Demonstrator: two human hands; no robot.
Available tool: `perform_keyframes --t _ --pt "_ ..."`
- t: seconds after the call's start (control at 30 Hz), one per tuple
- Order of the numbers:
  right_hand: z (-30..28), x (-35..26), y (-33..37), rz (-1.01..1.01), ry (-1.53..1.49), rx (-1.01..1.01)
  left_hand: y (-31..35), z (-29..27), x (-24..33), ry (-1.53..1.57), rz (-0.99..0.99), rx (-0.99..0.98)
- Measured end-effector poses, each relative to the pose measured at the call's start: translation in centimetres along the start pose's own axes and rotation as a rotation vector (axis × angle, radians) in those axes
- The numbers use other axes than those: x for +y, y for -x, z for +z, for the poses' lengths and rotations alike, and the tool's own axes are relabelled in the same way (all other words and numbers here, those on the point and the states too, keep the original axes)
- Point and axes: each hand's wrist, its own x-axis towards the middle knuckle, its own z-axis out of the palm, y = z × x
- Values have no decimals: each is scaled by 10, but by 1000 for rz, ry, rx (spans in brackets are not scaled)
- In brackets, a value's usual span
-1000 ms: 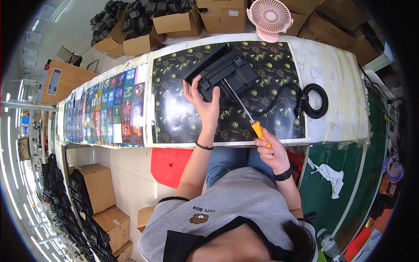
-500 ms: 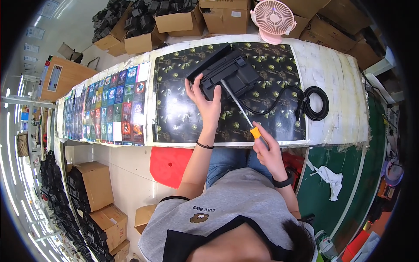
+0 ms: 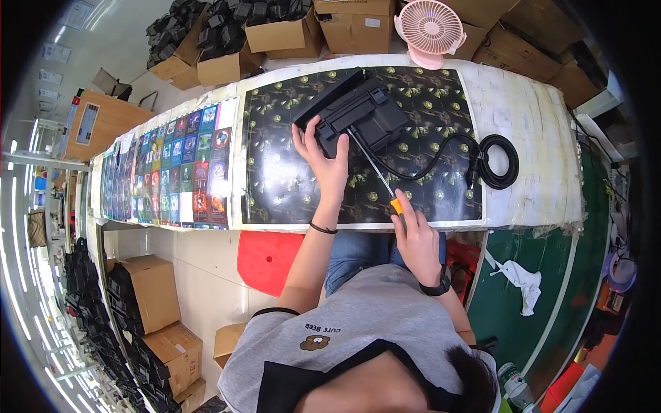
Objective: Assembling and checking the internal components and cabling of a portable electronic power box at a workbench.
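Observation:
A black plastic device housing (image 3: pixel 375 113) lies tilted on the dark printed mat, with a cable running from it to the right. My left hand (image 3: pixel 326 162) steadies its near left side, thumb and fingers spread against the casing. In my right hand (image 3: pixel 417 242) is a screwdriver (image 3: pixel 375 167) with a yellow handle, gripped with the fingers closed. Its long metal shaft slants up and left, and the tip meets the housing close to my left thumb. Whatever the tip sits on is too small to make out.
The black cable (image 3: pixel 506 182) is coiled at the right of the mat (image 3: pixel 282 199). A pink fan (image 3: pixel 430 31) stands at the table's far edge. Colourful printed sheets (image 3: pixel 179 165) cover the left part. Cardboard boxes (image 3: pixel 286 34) with black parts line the far side. A red stool (image 3: pixel 268 265) is below.
My right hand has rolled over on the screwdriver handle, its back now facing up, and shifted slightly left. My left hand and the housing stay in place.

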Motion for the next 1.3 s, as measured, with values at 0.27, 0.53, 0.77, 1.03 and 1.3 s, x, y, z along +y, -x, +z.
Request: perform_keyframes --t 0.27,0.53,0.77,1.03,1.3 --pt "-6 -7 -1 -2 191 -17 0 -1 5 21 -17 -10" --pt "-4 0 -8 54 -323 -36 -1 -1 3 -31 2 -8" --pt "-12 20 -9 838 -1633 -505 -5 -5 8 21 -56 -47" --pt "18 44 3 1045 -2504 -685 -5 -7 4 -59 -1 -42" --pt "-12 56 12 723 -2193 -719 -9 -11 5 72 -32 -95"
